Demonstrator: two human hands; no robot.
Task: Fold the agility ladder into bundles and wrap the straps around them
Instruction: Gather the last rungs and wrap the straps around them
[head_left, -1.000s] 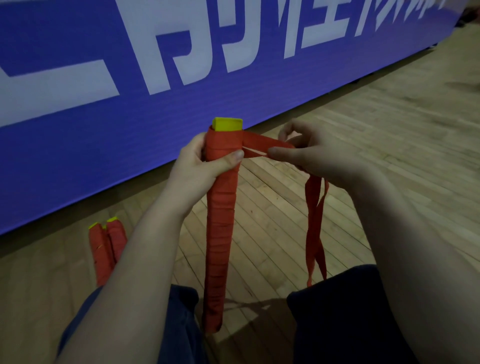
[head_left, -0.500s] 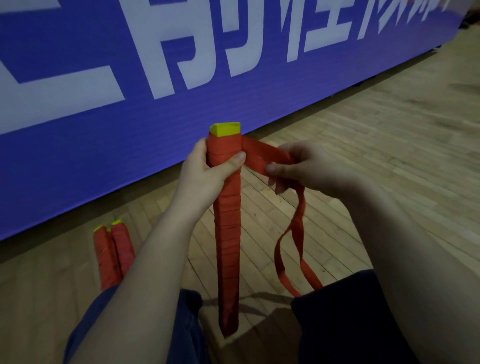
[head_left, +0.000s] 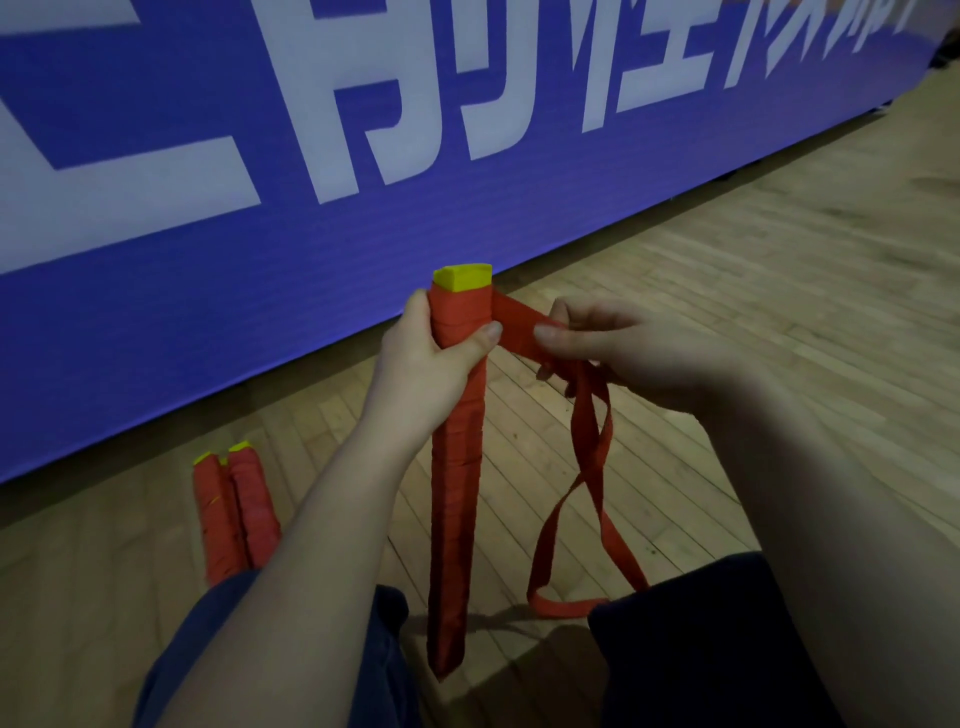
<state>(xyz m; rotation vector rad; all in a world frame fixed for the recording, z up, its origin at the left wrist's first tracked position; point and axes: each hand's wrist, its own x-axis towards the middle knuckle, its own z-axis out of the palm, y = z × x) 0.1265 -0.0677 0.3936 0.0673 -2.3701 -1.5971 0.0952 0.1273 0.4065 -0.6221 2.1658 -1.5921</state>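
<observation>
Orange bundle (head_left: 457, 493) stands upright, wound w/ strap nearly full length, yellow rung ends (head_left: 462, 275) poking out the top. Loose strap (head_left: 519, 325) runs right from its top, then hangs twisted, looping down to the floor (head_left: 779, 312). Two wrapped bundles (head_left: 234, 514) lie side by side on the floor, left.

Lower left: two wrapped bundles (head_left: 234, 514) lying on floor (head_left: 727, 291).
Upper frame: blue banner (head_left: 467, 208) blocks passage.
Right: bare floor.

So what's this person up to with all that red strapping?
A person is bundling up an agility ladder. The left hand grips an upright red-wrapped bundle near its yellow top, while the right hand pinches the strap coming off it; the loose end hangs to the wooden floor. Two wrapped bundles lie to the left.
</observation>
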